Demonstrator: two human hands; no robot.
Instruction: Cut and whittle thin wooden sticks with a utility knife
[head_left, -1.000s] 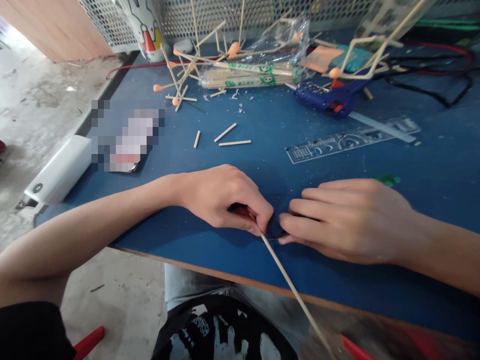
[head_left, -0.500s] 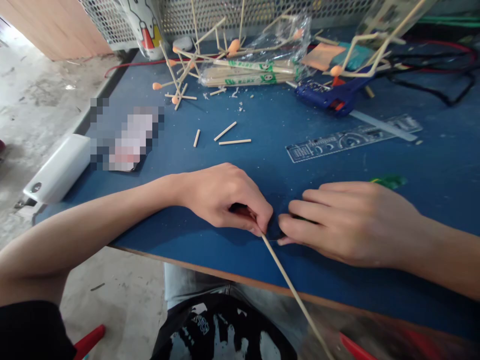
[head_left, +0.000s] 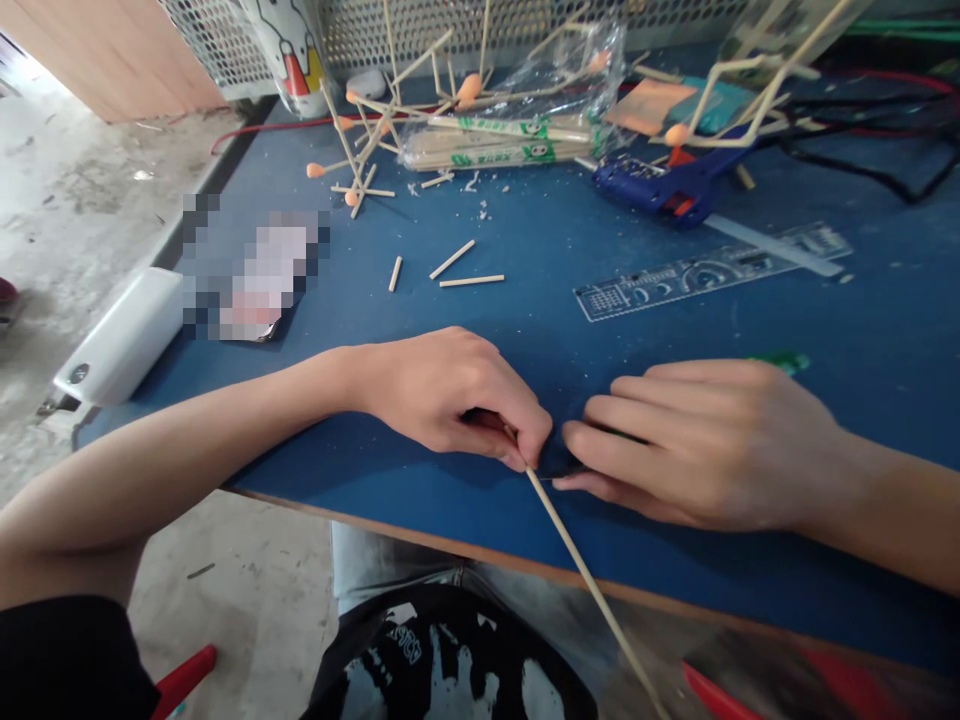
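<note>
Near the front edge of the blue table, my left hand (head_left: pixel 472 395) pinches a long thin wooden stick (head_left: pixel 585 570), which slants down past the edge. Just to the right, my right hand (head_left: pixel 697 440) has curled fingers closed on something thin and mostly hidden; a fine edge shows between its fingertips and the stick. Beyond the hands lie three short cut sticks (head_left: pixel 472 281). A clear ruler (head_left: pixel 652 284) rests behind my right hand, and a small green object (head_left: pixel 784 361) is partly covered by that hand.
A blue glue gun (head_left: pixel 652 187) with a glue stick lies at the back right. Behind are bagged sticks (head_left: pixel 480 150), stick structures with orange blobs (head_left: pixel 360 185) and a patterned cup (head_left: pixel 289 60). A white case (head_left: pixel 124 335) sits at the left edge.
The fingertips of my right hand have shifted slightly, showing more of the thin edge by the stick. The whole view has moved a little; my left hand keeps its pinch.
</note>
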